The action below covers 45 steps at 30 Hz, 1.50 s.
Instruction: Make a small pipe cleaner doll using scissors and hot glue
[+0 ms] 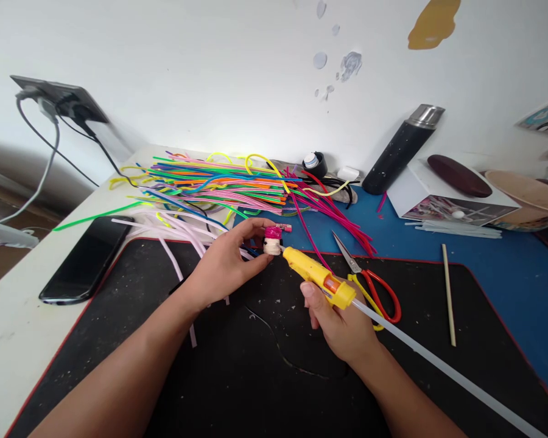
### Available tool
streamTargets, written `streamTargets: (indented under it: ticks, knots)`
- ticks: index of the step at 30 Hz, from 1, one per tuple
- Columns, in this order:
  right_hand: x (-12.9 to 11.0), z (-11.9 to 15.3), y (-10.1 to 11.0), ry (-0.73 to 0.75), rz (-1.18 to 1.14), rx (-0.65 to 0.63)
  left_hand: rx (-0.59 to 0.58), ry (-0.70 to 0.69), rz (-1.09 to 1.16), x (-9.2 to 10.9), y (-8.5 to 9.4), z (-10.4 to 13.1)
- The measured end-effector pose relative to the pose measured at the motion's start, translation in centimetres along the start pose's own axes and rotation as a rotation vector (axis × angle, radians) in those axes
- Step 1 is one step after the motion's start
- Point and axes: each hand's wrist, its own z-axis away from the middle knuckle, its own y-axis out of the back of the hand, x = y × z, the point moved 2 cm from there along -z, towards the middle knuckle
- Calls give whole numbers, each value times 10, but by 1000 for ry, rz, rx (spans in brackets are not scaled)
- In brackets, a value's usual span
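Note:
Between the thumb and fingers of my left hand (231,258) is a small figure (273,241) with a magenta top and a cream-coloured lower part. My right hand (340,325) is wrapped round the handle of a yellow hot glue gun (317,275). The gun's nozzle points left and is at the figure's right side; whether it touches cannot be made out. A long translucent glue stick (438,362) runs out of the gun's back toward the lower right. Scissors (369,283) with red and yellow handles lie just beyond my right hand.
Many coloured pipe cleaners (219,182) are heaped at the back. A black phone (89,258) lies left of the black mat (237,389). At right are a thin wooden stick (449,295), a dark flask (402,149) and a white box (420,182). A thin black cord (278,344) lies on the mat.

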Motion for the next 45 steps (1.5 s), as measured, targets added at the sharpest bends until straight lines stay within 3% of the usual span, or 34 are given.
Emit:
streamTargets:
  ticks: [45]
  knots:
    - [-6,-1,1,12,52,5,-16,20,-8,1,1,0]
